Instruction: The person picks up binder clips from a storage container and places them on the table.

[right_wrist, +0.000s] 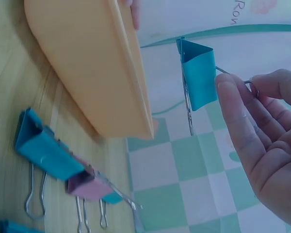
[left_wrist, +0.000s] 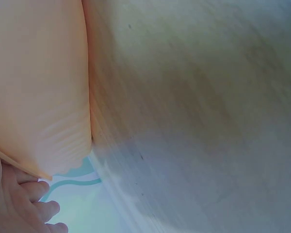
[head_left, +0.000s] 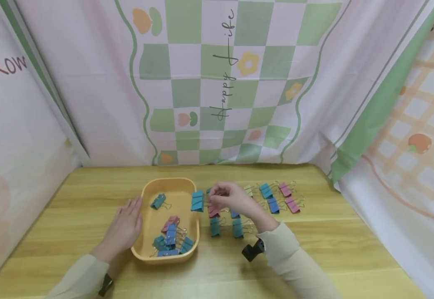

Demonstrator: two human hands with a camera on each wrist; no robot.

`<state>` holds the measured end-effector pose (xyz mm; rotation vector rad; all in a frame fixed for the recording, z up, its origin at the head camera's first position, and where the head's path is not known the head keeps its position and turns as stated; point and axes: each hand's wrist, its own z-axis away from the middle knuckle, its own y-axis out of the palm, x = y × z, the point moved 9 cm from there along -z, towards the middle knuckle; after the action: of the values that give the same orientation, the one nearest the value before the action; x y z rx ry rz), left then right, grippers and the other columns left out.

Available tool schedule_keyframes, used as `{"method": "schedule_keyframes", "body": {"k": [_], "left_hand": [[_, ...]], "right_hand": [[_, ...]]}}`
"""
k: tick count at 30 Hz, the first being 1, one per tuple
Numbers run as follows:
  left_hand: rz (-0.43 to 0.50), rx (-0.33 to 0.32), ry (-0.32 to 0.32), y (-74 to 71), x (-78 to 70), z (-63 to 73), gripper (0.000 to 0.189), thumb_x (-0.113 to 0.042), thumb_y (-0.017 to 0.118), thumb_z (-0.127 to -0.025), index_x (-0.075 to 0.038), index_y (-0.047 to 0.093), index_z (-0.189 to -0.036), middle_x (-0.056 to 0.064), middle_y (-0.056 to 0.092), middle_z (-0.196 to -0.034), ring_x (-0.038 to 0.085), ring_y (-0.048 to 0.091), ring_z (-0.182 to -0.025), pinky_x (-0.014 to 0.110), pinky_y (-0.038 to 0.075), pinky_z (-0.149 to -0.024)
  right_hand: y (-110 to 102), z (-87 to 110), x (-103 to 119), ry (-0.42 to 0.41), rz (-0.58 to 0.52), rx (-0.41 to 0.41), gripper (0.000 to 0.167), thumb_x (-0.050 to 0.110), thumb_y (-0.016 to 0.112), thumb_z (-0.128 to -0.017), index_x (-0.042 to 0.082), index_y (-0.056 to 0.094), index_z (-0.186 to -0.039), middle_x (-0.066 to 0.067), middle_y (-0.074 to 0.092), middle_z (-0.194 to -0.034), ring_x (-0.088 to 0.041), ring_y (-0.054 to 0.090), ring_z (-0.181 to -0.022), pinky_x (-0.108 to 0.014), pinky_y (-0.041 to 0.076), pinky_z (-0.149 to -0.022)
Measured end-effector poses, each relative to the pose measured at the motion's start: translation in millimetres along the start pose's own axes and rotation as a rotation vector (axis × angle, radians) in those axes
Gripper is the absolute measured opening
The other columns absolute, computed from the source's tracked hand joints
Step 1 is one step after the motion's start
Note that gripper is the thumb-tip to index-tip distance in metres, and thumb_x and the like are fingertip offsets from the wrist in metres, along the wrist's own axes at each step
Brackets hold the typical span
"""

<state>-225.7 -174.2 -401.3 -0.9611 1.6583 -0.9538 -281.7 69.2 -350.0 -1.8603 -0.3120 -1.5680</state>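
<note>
My right hand (head_left: 233, 199) pinches a teal binder clip (head_left: 197, 201) by one wire handle, at the right rim of the yellow-orange tray (head_left: 143, 245). In the right wrist view the clip (right_wrist: 199, 75) hangs above the tabletop, its second wire handle pointing down. My left hand (head_left: 126, 224) rests against the tray's left side, fingers straight along the rim; in the left wrist view several fingertips of that hand (left_wrist: 19, 199) show beside the tray wall (left_wrist: 39, 87). Inside the tray are a teal clip (head_left: 158, 201) near the back and a pile of blue, pink and teal clips (head_left: 170, 234) near the front.
Right of the tray, binder clips stand in rows on the wooden table (head_left: 314, 253): teal clips (head_left: 215, 227) in front, blue (head_left: 273, 205) and pink (head_left: 292, 204) ones farther right. My right hand covers part of the rows. A patterned curtain (head_left: 220, 83) hangs behind the table.
</note>
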Motion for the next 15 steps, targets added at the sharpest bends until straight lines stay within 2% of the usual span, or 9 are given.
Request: {"method": "schedule_keyframes", "body": {"k": [6, 9, 11, 15], "left_hand": [[-0.007, 0.007, -0.002, 1.7, 1.4, -0.3, 0.048, -0.011, 0.035, -0.097, 0.012, 0.026, -0.138, 0.027, 0.025, -0.143, 0.045, 0.019, -0.131, 0.057, 0.014, -0.105], [-0.011, 0.001, 0.004, 1.5, 1.2, -0.3, 0.048, -0.011, 0.035, -0.097, 0.012, 0.027, -0.138, 0.027, 0.026, -0.142, 0.046, 0.02, -0.13, 0.057, 0.015, -0.105], [-0.012, -0.001, 0.006, 1.6, 1.1, -0.5, 0.048, -0.011, 0.035, -0.097, 0.013, 0.027, -0.137, 0.028, 0.027, -0.142, 0.046, 0.02, -0.13, 0.057, 0.016, -0.105], [-0.016, -0.005, 0.007, 1.8, 1.1, -0.7, 0.048, -0.011, 0.036, -0.097, 0.012, 0.027, -0.137, 0.027, 0.028, -0.142, 0.046, 0.021, -0.13, 0.057, 0.016, -0.105]], "right_hand": [[-20.0, 13.8, -9.4, -0.023, 0.016, -0.018, 0.016, 0.012, 0.055, -0.093, -0.003, 0.058, -0.096, -0.02, 0.062, -0.092, -0.033, 0.063, -0.078, -0.05, 0.053, -0.072], [-30.7, 22.0, -12.6, -0.011, 0.022, -0.029, 0.019, 0.014, 0.055, -0.093, -0.005, 0.057, -0.098, -0.017, 0.063, -0.093, -0.033, 0.063, -0.08, -0.044, 0.054, -0.072], [-38.1, 27.2, -16.0, -0.003, 0.032, -0.039, 0.021, 0.016, 0.056, -0.093, -0.004, 0.057, -0.099, -0.016, 0.063, -0.095, -0.032, 0.064, -0.081, -0.033, 0.055, -0.059], [-50.8, 36.3, -21.5, -0.013, 0.041, -0.05, 0.019, 0.015, 0.057, -0.092, -0.003, 0.057, -0.098, -0.014, 0.065, -0.094, -0.03, 0.065, -0.08, -0.033, 0.055, -0.057]]}}
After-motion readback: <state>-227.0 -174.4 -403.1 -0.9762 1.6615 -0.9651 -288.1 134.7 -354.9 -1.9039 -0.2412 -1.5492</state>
